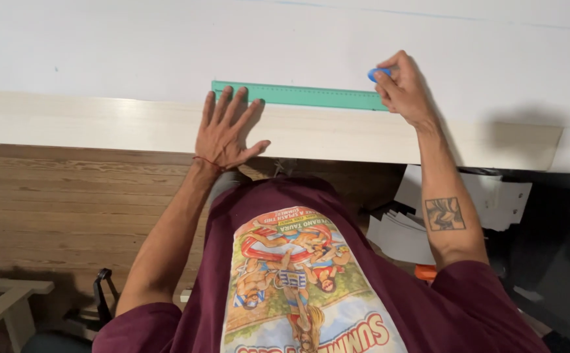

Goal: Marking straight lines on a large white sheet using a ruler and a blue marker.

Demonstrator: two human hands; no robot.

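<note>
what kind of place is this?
Probably a workshop: a large white sheet on a wide table, a green ruler pinned by the left hand, wood plank floor.

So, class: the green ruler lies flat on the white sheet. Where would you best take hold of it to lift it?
Probably the green ruler at its bare middle, from above: pinch its two long edges. It lies flat and thin; the left hand presses one end, the right hand is at the other.

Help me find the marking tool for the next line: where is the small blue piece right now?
In the head view, the small blue piece is pinched in the right hand, upper right, at the right end of the green ruler on the white sheet.
</note>
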